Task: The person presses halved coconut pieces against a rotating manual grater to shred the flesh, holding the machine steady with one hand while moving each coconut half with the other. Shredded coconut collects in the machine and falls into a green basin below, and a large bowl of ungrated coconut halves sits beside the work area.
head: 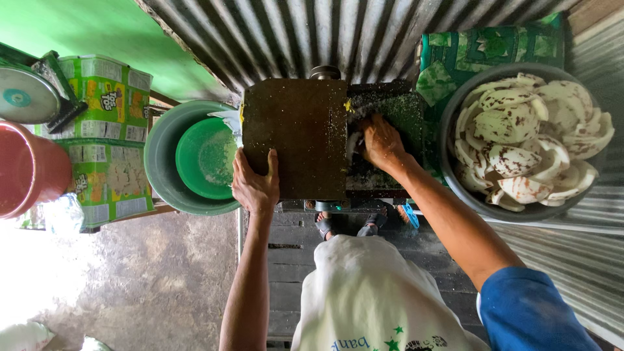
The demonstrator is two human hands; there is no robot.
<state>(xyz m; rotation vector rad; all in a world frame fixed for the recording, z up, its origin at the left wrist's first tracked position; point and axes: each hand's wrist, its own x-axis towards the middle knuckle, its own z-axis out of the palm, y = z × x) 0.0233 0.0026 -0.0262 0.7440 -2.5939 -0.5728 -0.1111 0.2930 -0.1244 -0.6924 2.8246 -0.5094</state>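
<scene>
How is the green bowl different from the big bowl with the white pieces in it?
The green bowl is bright green; the big bowl is dark grey. The green bowl is smaller and sits inside a grey-green basin; the big bowl rests on a green patterned cloth. The green bowl holds only fine specks; the big bowl is piled with white pieces. Both are round and open-topped, either side of the dark machine.

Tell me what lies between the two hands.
In the head view, the dark flat metal cover of the grating machine spans between the left hand and the right hand.
</scene>
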